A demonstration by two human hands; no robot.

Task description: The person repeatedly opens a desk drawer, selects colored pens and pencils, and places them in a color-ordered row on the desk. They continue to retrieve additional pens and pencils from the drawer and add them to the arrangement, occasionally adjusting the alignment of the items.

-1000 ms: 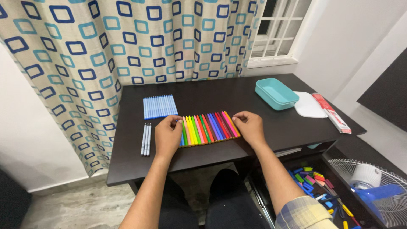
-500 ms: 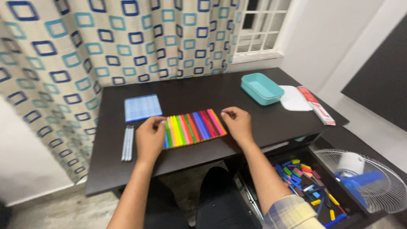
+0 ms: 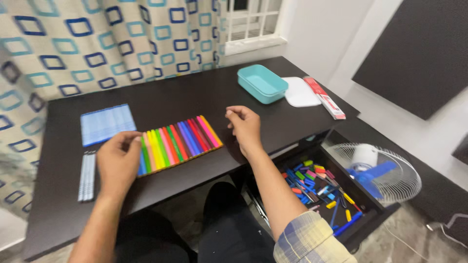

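A row of coloured pens (image 3: pixel 178 142) lies side by side on the dark desk (image 3: pixel 185 97), from blue and green at the left to pink and orange at the right. My left hand (image 3: pixel 118 163) rests on the row's left end, fingers curled over the blue and green pens. My right hand (image 3: pixel 243 127) hovers just right of the row's right end, fingers loosely bent, holding nothing and apart from the pens.
A flat pack of blue pens (image 3: pixel 107 123) and a few loose pale pens (image 3: pixel 87 176) lie at the left. A teal box (image 3: pixel 262 83), white lid (image 3: pixel 300 92) and red package (image 3: pixel 325 98) sit far right. An open drawer (image 3: pixel 319 187) of coloured pieces and a fan (image 3: pixel 375 173) are lower right.
My right hand has lifted off the right end of the pen row and moved slightly away. The head view has swung right and down, showing more of the drawer and fan.
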